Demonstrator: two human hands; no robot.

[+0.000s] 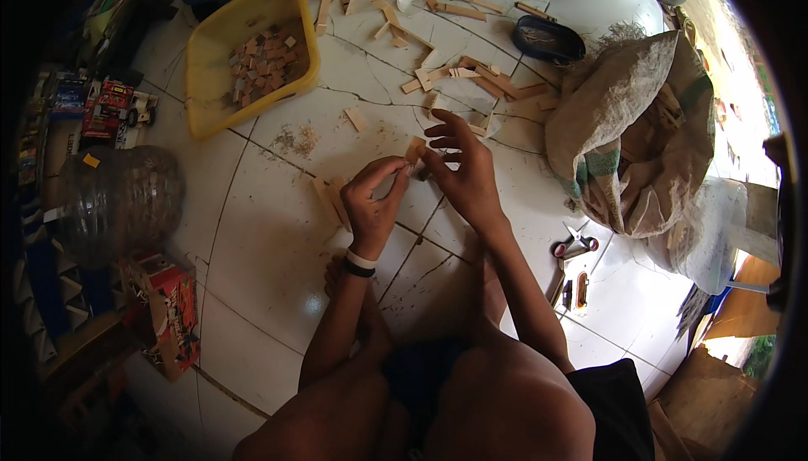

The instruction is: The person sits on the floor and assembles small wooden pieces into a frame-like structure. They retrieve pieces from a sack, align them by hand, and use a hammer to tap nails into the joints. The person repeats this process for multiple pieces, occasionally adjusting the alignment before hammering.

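Two bare hands meet over the floor, one small wooden piece (415,149) between their fingertips. Left hand (370,196): thumb and forefinger drawn together in a pinch at the piece's near edge, a pale and a dark band at the wrist. Right hand (463,175): thumb and forefinger closed on the piece from the other side, remaining fingers fanned clear, probably to keep them out of the way of so small an object. Fingertip hold, likely for fine control; exact contact too small to make out. Just beside the left wrist, light wood strips (331,202) lie on the tiles, probably kept close for easy reach. Farther off, a lone flat piece (356,119) and a patch of shavings (296,138). Beyond, to the left, a yellow basin (310,74) contains many small wooden blocks (268,61); its walls presumably stop them scattering. More strips (484,78) lie loosely ahead, near a dark oval tray (548,38). To the right, an open woven sack (602,116) with wood inside, mouth slumped wide, perhaps for access. Below it, scissors (576,242) beside a metal tool (576,280), within arm's reach by my judgement. Far left: a large clear plastic container (122,200).
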